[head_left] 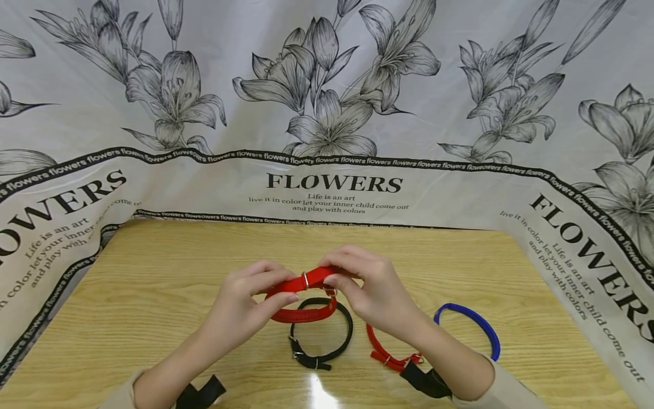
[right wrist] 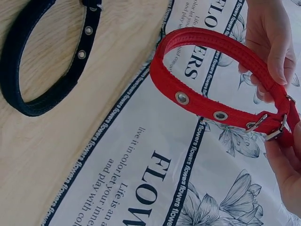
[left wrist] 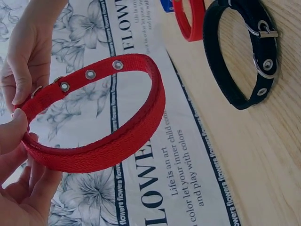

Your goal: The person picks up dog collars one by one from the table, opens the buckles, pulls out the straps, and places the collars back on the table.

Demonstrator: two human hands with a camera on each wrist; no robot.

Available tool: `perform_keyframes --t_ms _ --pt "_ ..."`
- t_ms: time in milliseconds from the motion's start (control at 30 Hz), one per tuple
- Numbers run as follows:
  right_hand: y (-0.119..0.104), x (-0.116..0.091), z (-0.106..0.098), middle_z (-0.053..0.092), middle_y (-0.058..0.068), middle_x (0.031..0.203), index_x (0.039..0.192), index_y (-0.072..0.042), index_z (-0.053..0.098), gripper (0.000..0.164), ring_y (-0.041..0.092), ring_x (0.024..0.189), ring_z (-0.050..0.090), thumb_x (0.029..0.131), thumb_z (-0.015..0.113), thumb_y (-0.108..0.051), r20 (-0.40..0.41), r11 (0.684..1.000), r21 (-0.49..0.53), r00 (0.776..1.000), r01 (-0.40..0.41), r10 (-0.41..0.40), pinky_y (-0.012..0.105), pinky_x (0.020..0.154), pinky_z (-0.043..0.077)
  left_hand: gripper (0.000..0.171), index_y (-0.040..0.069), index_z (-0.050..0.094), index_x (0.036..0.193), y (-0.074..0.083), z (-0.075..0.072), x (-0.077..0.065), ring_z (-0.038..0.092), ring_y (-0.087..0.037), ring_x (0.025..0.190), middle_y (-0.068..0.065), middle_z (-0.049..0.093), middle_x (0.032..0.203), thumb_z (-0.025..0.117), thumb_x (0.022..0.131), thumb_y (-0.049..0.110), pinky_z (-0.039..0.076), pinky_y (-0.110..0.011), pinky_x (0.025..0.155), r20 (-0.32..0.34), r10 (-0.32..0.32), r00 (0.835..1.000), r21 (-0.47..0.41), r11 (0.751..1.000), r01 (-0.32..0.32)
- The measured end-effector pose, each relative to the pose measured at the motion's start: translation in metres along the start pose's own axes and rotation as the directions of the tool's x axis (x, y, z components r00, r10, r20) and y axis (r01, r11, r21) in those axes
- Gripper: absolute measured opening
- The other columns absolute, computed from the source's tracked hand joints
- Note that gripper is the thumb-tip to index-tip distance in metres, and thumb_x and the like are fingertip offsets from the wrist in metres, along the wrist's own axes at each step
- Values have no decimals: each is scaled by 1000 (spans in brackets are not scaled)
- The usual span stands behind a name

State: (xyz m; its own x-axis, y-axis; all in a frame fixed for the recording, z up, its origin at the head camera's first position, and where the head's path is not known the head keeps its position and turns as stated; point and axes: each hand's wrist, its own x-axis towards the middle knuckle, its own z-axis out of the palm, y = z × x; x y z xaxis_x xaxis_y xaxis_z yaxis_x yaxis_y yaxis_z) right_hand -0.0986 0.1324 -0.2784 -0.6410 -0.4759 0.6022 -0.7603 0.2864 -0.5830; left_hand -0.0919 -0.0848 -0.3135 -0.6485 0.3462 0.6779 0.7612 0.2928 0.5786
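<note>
A red collar (head_left: 302,315) is held up over the wooden table by both hands, closed into a loop. My left hand (head_left: 247,298) pinches the band on its left side between thumb and fingers. On the other side, my right hand (head_left: 375,284) pinches the band close to the metal buckle (right wrist: 278,129). Several metal eyelets (right wrist: 182,98) run along the strap in the right wrist view. Below the held loop, a black collar (head_left: 309,360) lies buckled on the table, partly overlapped by the red one in the head view.
Under my right forearm lie a second red collar (head_left: 390,361) and a blue collar (head_left: 482,324), both partly hidden by the arm. The wooden table (head_left: 168,272) is backed by a white flower-printed cloth (head_left: 449,196). Black straps (head_left: 206,393) hang at the wrists.
</note>
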Motion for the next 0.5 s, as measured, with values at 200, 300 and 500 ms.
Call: perform_keyframes --t_ms 200,300,500 --pt "-4 5 -5 65 8 90 94 3 67 19 13 73 62 77 67 12 -63 991 108 994 -77 84 26 62 55 25 3 71 92 -4 1 -3 60 -11 73 -2 65 88 79 68 -2 53 -19 60 -39 7 999 -47 999 -9" --pt "-5 11 -5 65 9 90 96 5 67 20 16 74 65 77 69 11 -59 989 133 996 -66 74 27 66 56 25 1 71 93 -6 1 -3 61 -12 73 -3 65 88 78 69 -3 54 -20 61 -58 1 998 -74 997 -5" --pt "-3 15 -4 66 10 91 100 6 67 23 16 78 66 77 70 9 -41 981 186 998 -46 54 31 73 56 24 2 70 96 -4 0 -3 61 -13 77 -2 65 90 76 73 -4 56 -26 65 -41 -74 996 -137 988 68"
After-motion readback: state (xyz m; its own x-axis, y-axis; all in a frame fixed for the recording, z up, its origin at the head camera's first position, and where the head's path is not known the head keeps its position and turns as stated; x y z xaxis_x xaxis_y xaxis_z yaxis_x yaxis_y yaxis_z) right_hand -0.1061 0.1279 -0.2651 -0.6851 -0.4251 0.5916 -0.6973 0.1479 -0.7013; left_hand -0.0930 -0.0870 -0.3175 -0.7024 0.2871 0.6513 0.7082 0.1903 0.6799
